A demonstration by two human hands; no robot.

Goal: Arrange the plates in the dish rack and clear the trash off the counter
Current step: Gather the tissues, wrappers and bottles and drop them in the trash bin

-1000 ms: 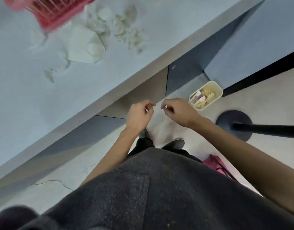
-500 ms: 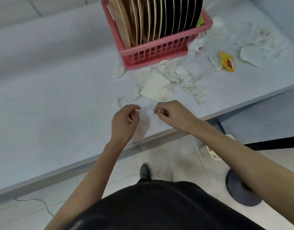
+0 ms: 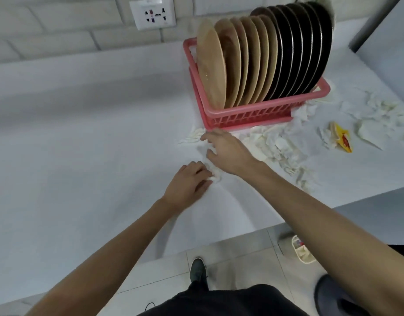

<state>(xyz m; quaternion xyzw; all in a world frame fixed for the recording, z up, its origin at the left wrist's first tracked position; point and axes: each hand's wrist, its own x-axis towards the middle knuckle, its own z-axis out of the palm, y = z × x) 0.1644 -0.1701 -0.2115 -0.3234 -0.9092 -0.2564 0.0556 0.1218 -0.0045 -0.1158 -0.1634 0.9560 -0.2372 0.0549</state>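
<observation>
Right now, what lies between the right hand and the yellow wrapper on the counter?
Head view: torn white tissue scraps litter the counter from right hand to yellow wrapper.

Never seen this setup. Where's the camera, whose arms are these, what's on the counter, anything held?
No machine here: a person works bare-handed. The one picture comes from a wide-angle camera worn on the head, looking down, so both arms reach in from below. On the white counter stands a pink dish rack full of upright plates: tan plates on the left, black plates to the right. Torn tissue scraps and a yellow wrapper lie by its front and right side. The left hand has fingertips on a crumpled scrap; whether it grips it is unclear. The right hand is spread open over scraps at the rack's corner, apparently holding nothing. A small bin sits on the floor.
</observation>
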